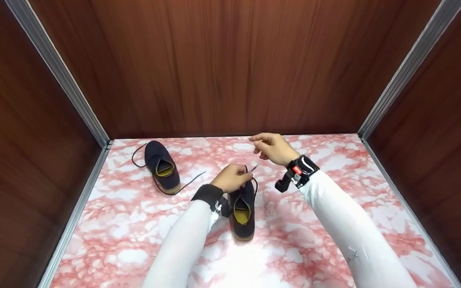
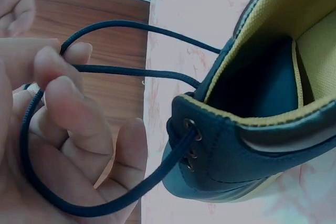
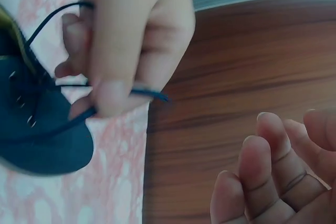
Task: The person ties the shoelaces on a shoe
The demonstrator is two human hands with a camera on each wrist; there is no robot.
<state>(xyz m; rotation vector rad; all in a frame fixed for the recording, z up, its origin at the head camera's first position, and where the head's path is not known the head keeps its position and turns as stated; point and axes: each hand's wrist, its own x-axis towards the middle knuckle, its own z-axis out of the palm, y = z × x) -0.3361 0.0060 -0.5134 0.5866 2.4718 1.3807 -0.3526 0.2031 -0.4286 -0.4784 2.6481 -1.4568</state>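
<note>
A dark navy shoe [image 1: 247, 195] with a yellow lining stands on the table, toe pointing away. Over its toe end, my left hand [image 1: 232, 178] pinches the dark shoelace [image 2: 136, 72] between thumb and fingers. The lace runs in loops from the eyelets [image 2: 192, 128] to that hand, and its free tip [image 3: 164, 97] sticks out past the thumb in the right wrist view. My right hand [image 1: 275, 150] hovers farther away and to the right, fingers loosely bent, holding nothing; they show apart from the lace in the right wrist view [image 3: 278, 177].
The other navy shoe [image 1: 157, 154] stands at the back left, its laces [image 1: 190, 182] trailing loose on both sides. A red-and-white marbled tabletop [image 1: 314, 236] lies beneath. Brown wood panels [image 1: 230, 68] with metal edge strips [image 1: 410, 68] enclose the back and sides.
</note>
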